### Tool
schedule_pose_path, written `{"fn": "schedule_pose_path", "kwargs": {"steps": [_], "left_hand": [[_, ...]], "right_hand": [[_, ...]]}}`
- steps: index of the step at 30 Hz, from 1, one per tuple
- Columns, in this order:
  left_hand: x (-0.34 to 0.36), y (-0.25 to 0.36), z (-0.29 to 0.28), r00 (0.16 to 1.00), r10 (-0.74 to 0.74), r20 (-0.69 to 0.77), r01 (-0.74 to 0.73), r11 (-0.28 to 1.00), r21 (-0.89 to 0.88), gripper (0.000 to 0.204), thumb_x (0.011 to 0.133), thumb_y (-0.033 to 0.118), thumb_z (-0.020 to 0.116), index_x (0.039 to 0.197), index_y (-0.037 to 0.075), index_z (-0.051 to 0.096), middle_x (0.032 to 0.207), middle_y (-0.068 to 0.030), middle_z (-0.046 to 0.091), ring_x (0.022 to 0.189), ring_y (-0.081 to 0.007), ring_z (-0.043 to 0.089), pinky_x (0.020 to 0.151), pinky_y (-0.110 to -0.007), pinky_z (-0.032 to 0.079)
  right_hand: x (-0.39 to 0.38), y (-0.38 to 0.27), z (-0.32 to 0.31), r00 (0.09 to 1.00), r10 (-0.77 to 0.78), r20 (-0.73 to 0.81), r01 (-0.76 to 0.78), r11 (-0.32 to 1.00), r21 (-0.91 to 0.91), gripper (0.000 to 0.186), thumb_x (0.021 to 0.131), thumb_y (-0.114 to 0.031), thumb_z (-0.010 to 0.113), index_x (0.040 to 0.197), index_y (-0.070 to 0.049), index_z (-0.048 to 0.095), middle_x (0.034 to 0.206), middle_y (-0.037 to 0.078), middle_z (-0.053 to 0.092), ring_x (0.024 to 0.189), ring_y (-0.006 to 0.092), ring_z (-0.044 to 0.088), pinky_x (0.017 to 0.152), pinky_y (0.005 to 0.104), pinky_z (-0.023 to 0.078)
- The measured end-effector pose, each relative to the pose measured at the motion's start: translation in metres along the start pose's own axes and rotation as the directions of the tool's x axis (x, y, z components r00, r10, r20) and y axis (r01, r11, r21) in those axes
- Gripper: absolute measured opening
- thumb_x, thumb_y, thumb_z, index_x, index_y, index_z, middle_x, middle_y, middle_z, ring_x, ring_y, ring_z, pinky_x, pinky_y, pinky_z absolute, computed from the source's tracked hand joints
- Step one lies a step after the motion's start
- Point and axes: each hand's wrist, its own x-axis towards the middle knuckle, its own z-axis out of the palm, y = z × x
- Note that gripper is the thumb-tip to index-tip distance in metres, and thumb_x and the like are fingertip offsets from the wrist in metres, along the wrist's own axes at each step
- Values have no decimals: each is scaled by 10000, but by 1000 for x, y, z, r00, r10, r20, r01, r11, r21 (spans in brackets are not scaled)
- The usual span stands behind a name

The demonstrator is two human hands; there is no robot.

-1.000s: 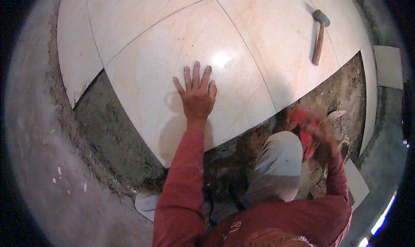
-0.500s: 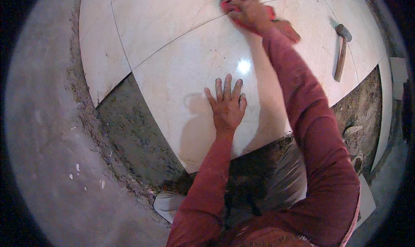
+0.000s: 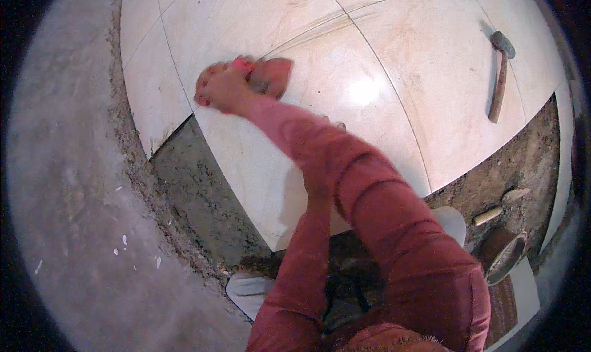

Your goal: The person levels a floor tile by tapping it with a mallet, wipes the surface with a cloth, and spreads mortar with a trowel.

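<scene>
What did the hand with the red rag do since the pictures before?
The right hand, holding the red rag, came up from beside the knee, reached onto the far tiles, then swept left along the tile joint. The right arm now crosses over the left arm and hides the left hand. The hammer lies in the same place on the tiles, and the trowel stays on the mortar bed.

I am seeing glossy, smooth cream tiles [image 3: 394, 75] reflecting a lamp glare. A soft red cloth [image 3: 271, 75] is lying under the right hand [image 3: 225, 90]. The mortar bed [image 3: 203, 186] is looking rough and gritty, the concrete floor [image 3: 74, 186] matt. The hammer [image 3: 500, 75] is showing a wooden handle and dull metal head.
</scene>
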Motion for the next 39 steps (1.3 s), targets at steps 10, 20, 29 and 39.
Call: {"fn": "schedule_pose_path", "kwargs": {"steps": [10, 20, 29, 39], "left_hand": [[-6, -11, 17, 945, 189, -268, -13, 838, 545, 568, 942, 332, 686, 1484, 237, 544, 1629, -78, 404, 1493, -403, 363, 1216, -715, 165], [-9, -11, 19, 963, 144, -226, 9, 826, 563, 539, 970, 363, 644, 1487, 248, 549, 1646, -70, 390, 1536, -381, 298, 1235, -685, 130], [-13, -10, 25, 954, 173, -244, 9, 798, 602, 509, 980, 332, 619, 1479, 247, 569, 1635, -76, 421, 1520, -387, 342, 1224, -692, 149], [-11, -5, 5, 959, 105, -261, 11, 913, 407, 465, 1022, 317, 579, 1446, 127, 597, 1534, -151, 524, 1449, -363, 456, 1200, -564, 298]], "right_hand": [[-125, 264, -322, 779, 597, -190, -610, 652, -450, 371, 894, -378, 687, 1255, -307, 724, 1244, 86, 688, 1057, 336, 721, 968, 492, 552], [-70, 135, -291, 870, 491, -44, -408, 668, -622, 450, 974, -430, 596, 1361, -207, 650, 1430, 117, 565, 1351, 320, 508, 1015, 531, 514], [-307, 62, -331, 917, 373, 142, -278, 852, -444, 425, 914, -231, 718, 1331, -191, 644, 1469, 178, 487, 1368, 475, 459, 1096, 526, 493], [-451, -41, -463, 643, 755, 125, -760, 609, 227, 462, 913, -281, 759, 1299, -50, 655, 1273, 117, 638, 1250, 245, 576, 1055, 350, 455]]}}
